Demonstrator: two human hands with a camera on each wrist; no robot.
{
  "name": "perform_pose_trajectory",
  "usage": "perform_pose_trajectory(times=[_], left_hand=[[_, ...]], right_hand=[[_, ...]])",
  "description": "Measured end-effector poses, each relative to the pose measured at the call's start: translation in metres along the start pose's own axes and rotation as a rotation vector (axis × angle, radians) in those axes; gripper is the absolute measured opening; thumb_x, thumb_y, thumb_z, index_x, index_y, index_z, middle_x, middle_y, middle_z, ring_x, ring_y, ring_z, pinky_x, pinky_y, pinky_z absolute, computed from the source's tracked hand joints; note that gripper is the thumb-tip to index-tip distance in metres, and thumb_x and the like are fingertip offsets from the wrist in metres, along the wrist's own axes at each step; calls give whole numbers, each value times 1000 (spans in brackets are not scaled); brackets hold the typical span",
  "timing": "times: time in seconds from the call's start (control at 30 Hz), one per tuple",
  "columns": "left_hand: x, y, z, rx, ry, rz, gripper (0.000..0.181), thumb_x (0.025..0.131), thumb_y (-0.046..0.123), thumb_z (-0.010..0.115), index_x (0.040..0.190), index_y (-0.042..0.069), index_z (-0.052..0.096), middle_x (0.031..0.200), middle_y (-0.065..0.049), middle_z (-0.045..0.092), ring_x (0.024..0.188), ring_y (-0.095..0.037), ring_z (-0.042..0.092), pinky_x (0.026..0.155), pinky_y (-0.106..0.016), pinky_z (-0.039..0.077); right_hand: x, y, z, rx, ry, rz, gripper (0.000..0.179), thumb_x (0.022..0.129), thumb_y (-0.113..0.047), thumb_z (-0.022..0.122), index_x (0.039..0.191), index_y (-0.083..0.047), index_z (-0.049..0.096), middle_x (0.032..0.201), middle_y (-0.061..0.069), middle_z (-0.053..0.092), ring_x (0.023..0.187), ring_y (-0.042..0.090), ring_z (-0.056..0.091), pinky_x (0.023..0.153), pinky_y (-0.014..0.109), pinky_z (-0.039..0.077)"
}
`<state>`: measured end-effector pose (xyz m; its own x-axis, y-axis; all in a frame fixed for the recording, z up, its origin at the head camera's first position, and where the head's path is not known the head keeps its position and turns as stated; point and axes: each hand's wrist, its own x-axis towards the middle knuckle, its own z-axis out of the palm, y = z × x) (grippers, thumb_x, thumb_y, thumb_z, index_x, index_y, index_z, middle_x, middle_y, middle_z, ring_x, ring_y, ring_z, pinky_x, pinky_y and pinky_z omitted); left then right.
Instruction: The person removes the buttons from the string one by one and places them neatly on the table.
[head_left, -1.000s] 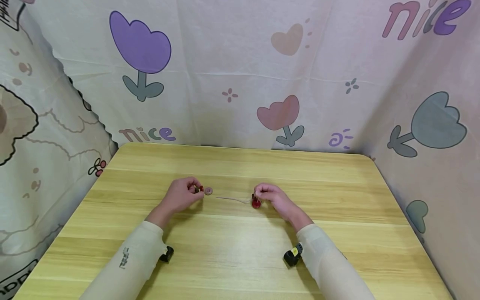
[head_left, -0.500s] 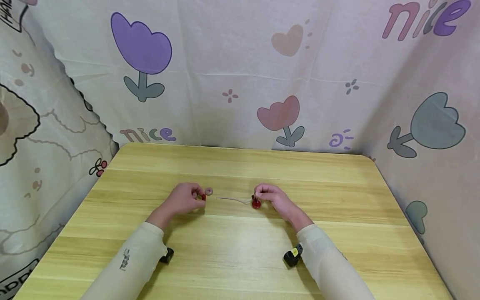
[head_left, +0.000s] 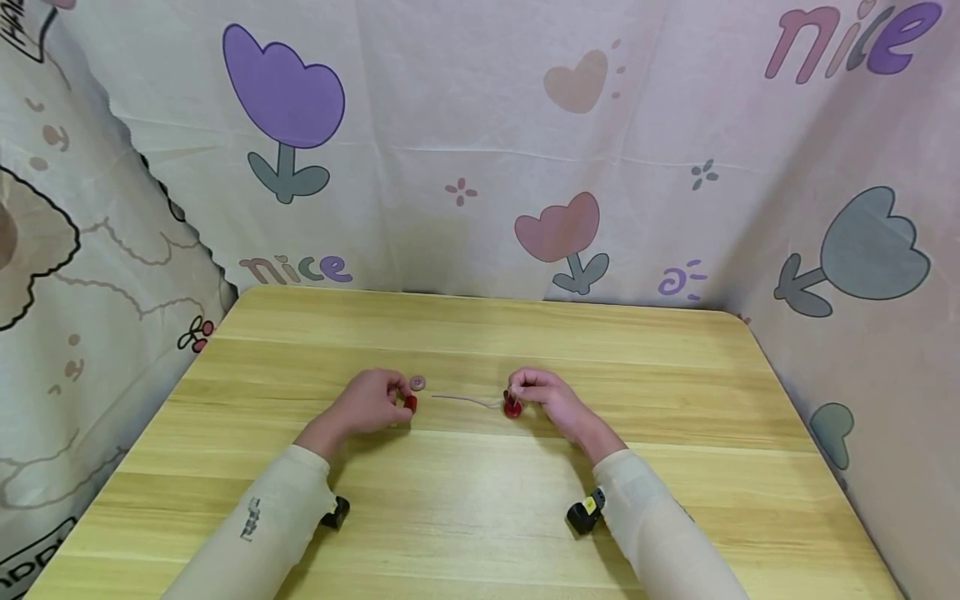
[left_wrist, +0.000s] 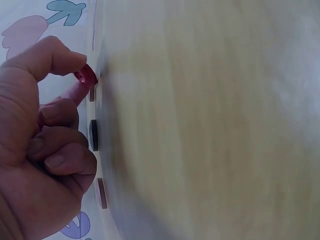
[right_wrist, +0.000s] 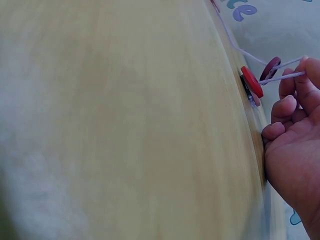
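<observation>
In the head view my left hand (head_left: 369,402) pinches a small red button (head_left: 410,403) between thumb and finger, low over the table. The left wrist view shows this red button (left_wrist: 87,76) tilted on edge at the fingertips. Just beyond lies a pinkish button (head_left: 417,382). My right hand (head_left: 546,395) pinches a thin pale string (head_left: 467,400), whose free end stretches left across the wood. A red button (right_wrist: 251,81) and a dark purple button (right_wrist: 270,69) hang on the string near the right fingertips, with a black button (right_wrist: 246,90) close beside them.
Under both hands is a wooden table (head_left: 480,500) with rounded back corners. In the left wrist view, a dark button (left_wrist: 93,135) and a brownish button (left_wrist: 101,193) lie past the curled fingers. A printed cloth (head_left: 450,108) hangs behind the table.
My left hand has shifted toward me and slightly right with the red button, which has turned and come away from the pinkish one. The right hand and string look unmoved.
</observation>
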<state>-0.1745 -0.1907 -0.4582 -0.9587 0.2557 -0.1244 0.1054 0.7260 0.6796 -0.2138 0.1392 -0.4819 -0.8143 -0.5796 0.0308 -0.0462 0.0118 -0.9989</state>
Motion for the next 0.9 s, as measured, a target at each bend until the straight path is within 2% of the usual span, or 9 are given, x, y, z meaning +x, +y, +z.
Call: perform_pose_trajectory(times=[0.17, 0.5, 0.73, 0.9], left_hand=[[0, -1, 1, -4, -5, -9, 16, 75, 10, 81, 85, 12, 67, 62, 1, 51, 56, -13, 45, 55, -30, 37], [2, -4, 4, 18, -1, 18, 18, 74, 11, 81, 87, 13, 68, 62, 2, 51, 57, -14, 45, 59, -32, 37], [3, -4, 5, 82, -11, 60, 17, 78, 21, 83, 89, 19, 71, 62, 5, 55, 58, -13, 49, 68, -36, 33], [2, -2, 5, 100, 0, 80, 15, 79, 21, 83, 90, 20, 72, 62, 7, 55, 58, -13, 49, 72, -39, 30]], right_hand=[[-1, -1, 1, 5, 1, 3, 22, 99, -8, 51, 97, 14, 55, 95, 18, 56, 93, 26, 51, 92, 39, 39], [-1, -2, 0, 9, 1, 2, 22, 99, -8, 51, 97, 14, 54, 95, 19, 56, 93, 27, 51, 92, 39, 39], [-1, -3, 1, 3, 6, 12, 21, 99, -8, 52, 98, 14, 54, 95, 19, 56, 93, 26, 51, 92, 39, 39], [-1, -3, 1, -3, 3, 14, 21, 98, -8, 52, 97, 13, 55, 95, 17, 57, 92, 26, 51, 91, 39, 39]])
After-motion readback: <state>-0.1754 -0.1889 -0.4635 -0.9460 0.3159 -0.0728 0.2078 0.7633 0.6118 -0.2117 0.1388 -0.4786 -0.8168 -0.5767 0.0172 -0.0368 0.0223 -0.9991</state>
